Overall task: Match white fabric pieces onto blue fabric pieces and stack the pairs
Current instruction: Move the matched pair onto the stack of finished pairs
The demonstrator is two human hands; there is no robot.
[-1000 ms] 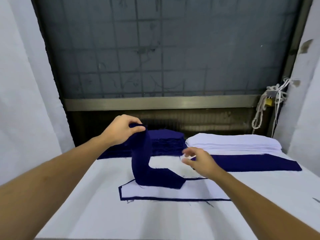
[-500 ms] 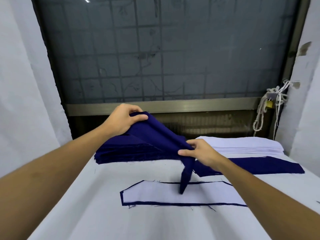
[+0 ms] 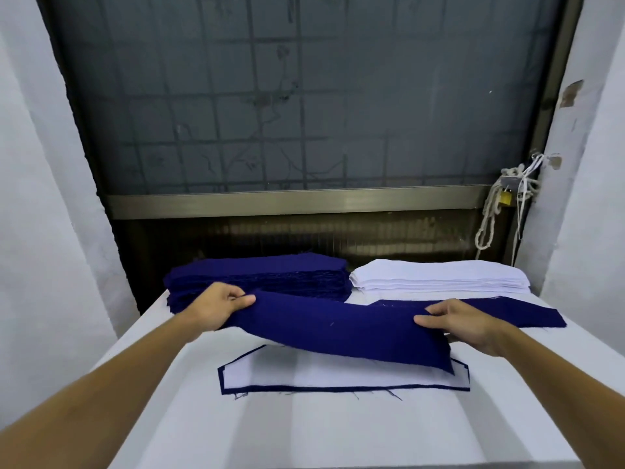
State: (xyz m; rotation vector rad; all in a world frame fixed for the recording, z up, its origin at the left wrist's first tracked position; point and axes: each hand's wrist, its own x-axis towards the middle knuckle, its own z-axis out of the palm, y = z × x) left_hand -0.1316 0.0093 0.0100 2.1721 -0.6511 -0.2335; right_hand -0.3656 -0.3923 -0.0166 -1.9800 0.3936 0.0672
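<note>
holding blue piece [image 3: 338, 330] spread above matched pair [image 3: 304, 375]; left hand [image 3: 216, 309], right hand [image 3: 466, 324] each pinched one end. next needed: flat, squared landing.

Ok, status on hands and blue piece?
Left hand and right hand pinch the blue piece by its ends. Held over the matched pair. Nothing blocking.

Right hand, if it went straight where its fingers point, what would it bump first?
Probably the left hand. The right hand points left along the blue fabric piece both hands hold, and the left hand grips its far end, though depth is unclear.
</note>
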